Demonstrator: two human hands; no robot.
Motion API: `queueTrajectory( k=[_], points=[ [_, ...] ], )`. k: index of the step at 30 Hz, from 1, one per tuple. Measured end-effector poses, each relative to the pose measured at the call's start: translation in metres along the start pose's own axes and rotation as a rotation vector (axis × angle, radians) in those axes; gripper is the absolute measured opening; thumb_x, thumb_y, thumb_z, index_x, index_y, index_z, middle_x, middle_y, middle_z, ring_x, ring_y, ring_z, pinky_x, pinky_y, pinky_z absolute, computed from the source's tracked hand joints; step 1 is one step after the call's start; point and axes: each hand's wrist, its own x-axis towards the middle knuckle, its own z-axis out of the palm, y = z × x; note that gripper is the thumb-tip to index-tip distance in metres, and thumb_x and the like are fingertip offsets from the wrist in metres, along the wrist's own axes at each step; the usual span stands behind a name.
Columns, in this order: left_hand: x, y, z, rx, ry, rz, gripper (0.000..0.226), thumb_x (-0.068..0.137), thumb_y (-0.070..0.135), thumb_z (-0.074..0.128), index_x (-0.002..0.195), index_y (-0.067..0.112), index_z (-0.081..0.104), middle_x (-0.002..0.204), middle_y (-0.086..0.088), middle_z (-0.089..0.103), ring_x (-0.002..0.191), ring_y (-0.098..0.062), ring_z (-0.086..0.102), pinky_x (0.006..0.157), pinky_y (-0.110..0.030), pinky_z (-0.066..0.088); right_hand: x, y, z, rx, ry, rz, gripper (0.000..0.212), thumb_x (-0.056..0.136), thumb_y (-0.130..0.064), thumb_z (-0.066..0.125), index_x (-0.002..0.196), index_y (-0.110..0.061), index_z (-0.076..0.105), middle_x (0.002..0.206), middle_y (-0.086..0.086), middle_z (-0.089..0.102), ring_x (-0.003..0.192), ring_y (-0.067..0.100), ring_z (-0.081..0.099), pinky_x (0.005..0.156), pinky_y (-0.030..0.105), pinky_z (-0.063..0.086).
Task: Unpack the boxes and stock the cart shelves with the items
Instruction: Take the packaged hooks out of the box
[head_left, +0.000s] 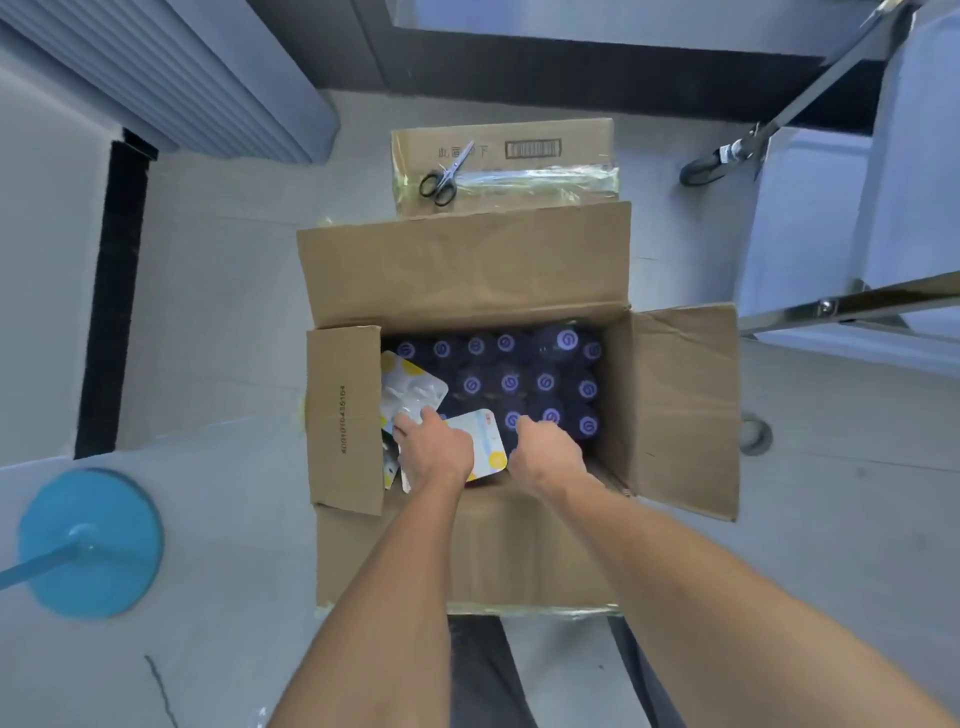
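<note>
The left hand reaches into the open box, its fingers curled over a white blister pack with yellow dots, which it grips near the box's near wall. Just to its 3 o'clock, the right hand bends down over the dark bottles; its fingertips curl toward a cap in the nearest row, though I cannot tell whether they have closed on it or merely touch it.

At 10 o'clock from the left hand a second blister pack leans tilted against the box's left wall, with more packs wedged beneath it, partly hidden. The bottles stand upright in rows and fill the rest of the box, each cap marked with a pale round logo.

All four flaps of the box are folded outward; the left flap carries a printed number. At 12 o'clock beyond the far flap lies a sealed carton, taped across its top, and a pair of black-handled scissors rests on its left part. At 2 o'clock stands the cart, with metal rails, pale shelves and one castor showing. At 8 o'clock, well apart on the floor, sits a blue round base with a blue pole.
</note>
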Motion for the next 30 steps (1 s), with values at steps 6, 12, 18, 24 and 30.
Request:
queueTrajectory(
  k=[6, 12, 18, 24, 30],
  points=[
    [0.058, -0.028, 0.024, -0.024, 0.047, 0.040, 0.043, 0.090, 0.009, 0.048, 0.132, 0.006, 0.043, 0.144, -0.018, 0.029, 0.128, -0.035, 0.036, 0.102, -0.044, 0.041, 0.043, -0.020, 0.059, -0.009, -0.015, 0.011, 0.032, 0.092, -0.012, 0.045, 0.123, -0.008, 0.049, 0.120, 0.012, 0.057, 0.112, 0.032, 0.053, 0.077, 0.035, 0.040],
    [0.055, -0.108, 0.017, -0.557, 0.321, -0.155, 0.039, 0.094, 0.001, 0.041, 0.131, 0.008, 0.052, 0.109, -0.005, 0.062, 0.105, -0.034, 0.056, 0.078, -0.028, 0.041, 0.058, -0.051, 0.097, 0.017, -0.035, 0.039, 0.034, 0.092, -0.011, 0.042, 0.125, -0.009, 0.050, 0.122, 0.013, 0.052, 0.114, 0.033, 0.050, 0.086, 0.039, 0.044],
    [0.076, -0.170, 0.003, -0.273, 0.361, -0.079, 0.036, 0.091, 0.004, 0.040, 0.122, 0.012, 0.057, 0.102, -0.022, 0.069, 0.093, -0.041, 0.061, 0.068, -0.037, 0.035, 0.068, -0.083, 0.107, -0.005, -0.030, 0.021, 0.031, 0.091, -0.011, 0.046, 0.122, -0.010, 0.053, 0.119, 0.011, 0.051, 0.111, 0.031, 0.052, 0.080, 0.035, 0.043],
    [0.128, -0.083, 0.014, -0.222, 0.076, 0.114, 0.036, 0.089, 0.006, 0.049, 0.122, 0.016, 0.057, 0.126, -0.010, 0.054, 0.113, -0.033, 0.054, 0.081, -0.033, 0.039, 0.087, -0.101, 0.127, -0.016, -0.040, -0.029, 0.027, 0.093, -0.015, 0.050, 0.119, -0.010, 0.056, 0.118, 0.012, 0.051, 0.109, 0.032, 0.052, 0.079, 0.034, 0.041],
    [0.172, -0.059, 0.018, 0.288, 0.105, 0.398, 0.037, 0.087, 0.005, 0.055, 0.124, 0.010, 0.055, 0.128, -0.013, 0.051, 0.118, -0.031, 0.051, 0.086, -0.041, 0.045, 0.105, -0.089, 0.139, -0.142, 0.032, -0.112, 0.036, 0.091, -0.012, 0.054, 0.126, -0.013, 0.048, 0.117, 0.011, 0.051, 0.106, 0.030, 0.053, 0.067, 0.035, 0.036]
  ],
)
